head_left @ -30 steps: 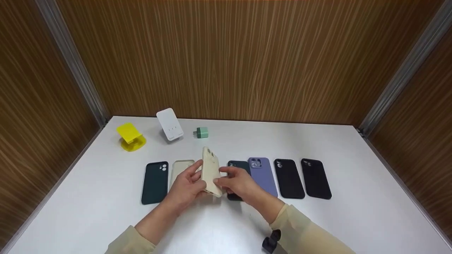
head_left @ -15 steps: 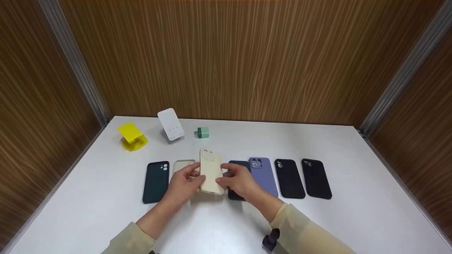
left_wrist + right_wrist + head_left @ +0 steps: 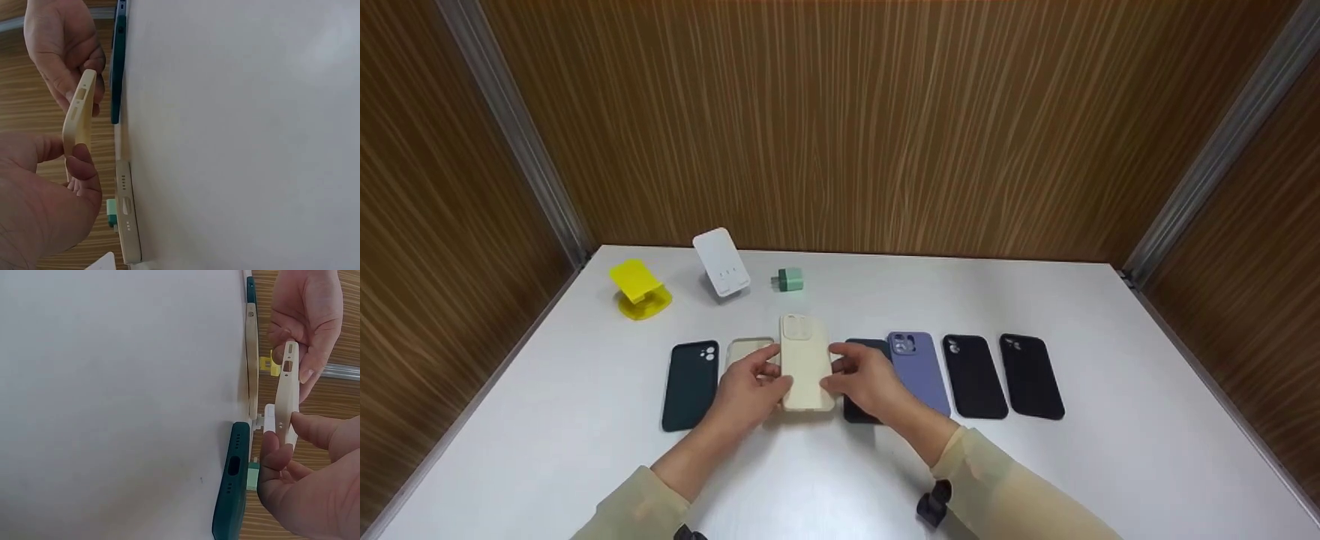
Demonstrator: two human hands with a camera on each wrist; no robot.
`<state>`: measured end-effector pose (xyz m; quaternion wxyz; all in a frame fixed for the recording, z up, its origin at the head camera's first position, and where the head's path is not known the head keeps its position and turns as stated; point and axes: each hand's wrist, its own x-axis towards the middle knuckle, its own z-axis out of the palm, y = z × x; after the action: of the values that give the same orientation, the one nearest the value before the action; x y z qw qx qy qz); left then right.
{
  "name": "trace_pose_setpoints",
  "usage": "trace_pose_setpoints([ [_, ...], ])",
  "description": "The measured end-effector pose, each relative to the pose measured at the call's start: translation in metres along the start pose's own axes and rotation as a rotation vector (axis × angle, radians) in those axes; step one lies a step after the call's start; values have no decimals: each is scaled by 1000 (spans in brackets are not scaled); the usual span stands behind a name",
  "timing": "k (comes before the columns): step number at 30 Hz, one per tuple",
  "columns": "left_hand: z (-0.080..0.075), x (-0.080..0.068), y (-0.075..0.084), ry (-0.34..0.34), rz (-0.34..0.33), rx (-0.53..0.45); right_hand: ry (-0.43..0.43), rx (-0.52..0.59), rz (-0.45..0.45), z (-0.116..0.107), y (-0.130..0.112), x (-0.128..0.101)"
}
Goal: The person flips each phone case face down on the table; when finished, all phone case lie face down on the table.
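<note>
Both hands on one item: cream phone case [image 3: 805, 365], held betw. them just above the surface [image 3: 1110, 315], back side up w/ camera cutout at the far end. Left hand [image 3: 750, 391] has its grip clamped on the case's left long edge, thumb on top, fingers under. Right hand [image 3: 864, 380] has its grip clamped on the right long edge, same pinch. From the left wrist view we see the case [image 3: 79, 112] edge-on, clear of the surface, thumb tip pressed at its near corner; right wrist view shows the same, case [image 3: 286, 396] nipped betw. thumb and fingertips, not touching the surface.

Under/beside the hands we note a row of cases lying flat. Just left of the held one: a second beige case [image 3: 746, 349], partly hidden by left hand. Further left, dark green case [image 3: 691, 385]. Just right of the held one: a dark teal case [image 3: 864, 352], mostly covered by right hand. Then purple case [image 3: 918, 371], then two black cases [image 3: 975, 376] [image 3: 1031, 376], side by side, near but not touching.

Far side of surface, well apart from the row: yellow stand [image 3: 640, 289] at left, white charger block [image 3: 721, 262] tilted upright beside it, small mint-green plug [image 3: 787, 280] to its right. Wood-grain panels wall in three sides. Pale sleeves on both forearms.
</note>
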<state>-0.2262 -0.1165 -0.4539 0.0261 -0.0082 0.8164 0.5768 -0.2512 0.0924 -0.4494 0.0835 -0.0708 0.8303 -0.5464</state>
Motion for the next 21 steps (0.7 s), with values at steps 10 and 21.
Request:
trace_pose_setpoints([
  [10, 1, 2, -2, -6, -14, 32, -9, -36, 2, 1, 1, 2],
  [21, 0, -1, -6, -16, 36, 133, -35, -136, -36, -1, 1, -4],
])
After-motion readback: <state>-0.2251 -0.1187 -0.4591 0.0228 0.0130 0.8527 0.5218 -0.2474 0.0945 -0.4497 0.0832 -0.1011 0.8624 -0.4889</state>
